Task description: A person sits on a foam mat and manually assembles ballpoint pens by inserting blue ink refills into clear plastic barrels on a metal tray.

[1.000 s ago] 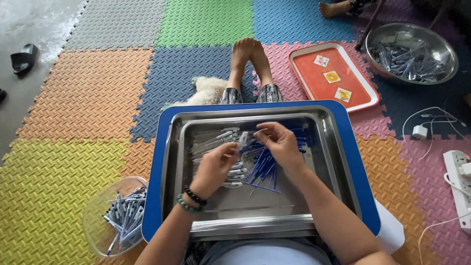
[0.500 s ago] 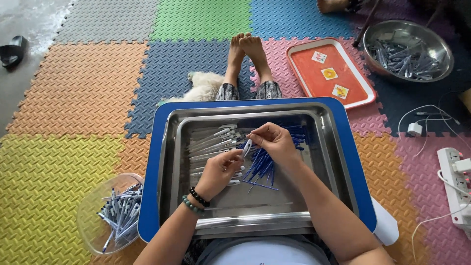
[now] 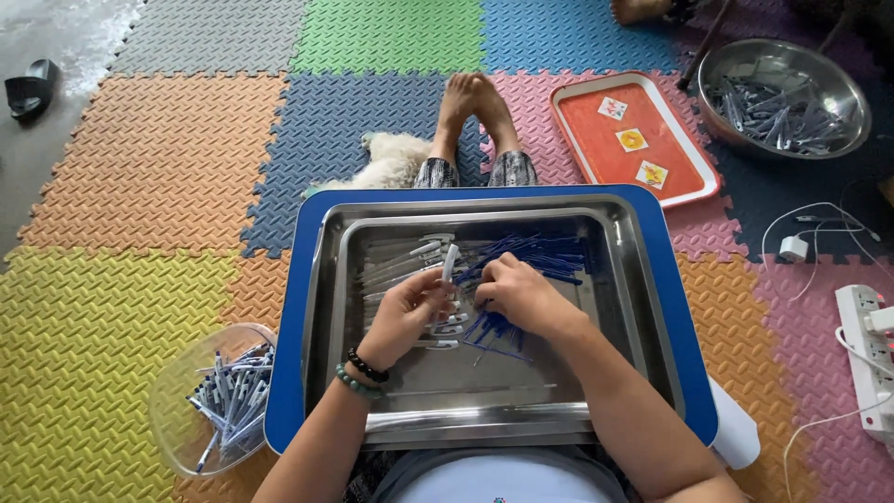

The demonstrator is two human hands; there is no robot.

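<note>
The left hand (image 3: pixel 402 312) is curled, fingertips pinched on a clear plastic pen barrel with a pale cap (image 3: pixel 449 264), held just above the rectangular stainless-steel tray (image 3: pixel 615 307). The right hand (image 3: pixel 521 293) is loosely closed, fingers pressed down on a heap of thin blue ink refills (image 3: pixel 531 256); whether it pinches a single refill cannot be told, since the fingers cover the contact point. Both hands meet at tray centre.

More clear barrels (image 3: pixel 400 265) lie in the tray at 10 o'clock from the hands; their count is hard to make out. The steel tray sits inside a blue-rimmed tray (image 3: pixel 293 317) on the person's lap; its near edge is partly hidden by the forearms.

At 8 o'clock, a clear plastic bowl of assembled grey-blue pens (image 3: pixel 219 396) stands on the foam floor mat (image 3: pixel 130 158). At 1 o'clock lies an orange rectangular tray (image 3: pixel 587 121) bearing three small square white cards with coloured motifs, details illegible. At 2 o'clock, a round steel bowl of pen parts (image 3: pixel 782 98). A white power strip (image 3: pixel 871 359) is cut off at the right edge. A dark shoe (image 3: pixel 30 88) lies at 10 o'clock, far off.
</note>
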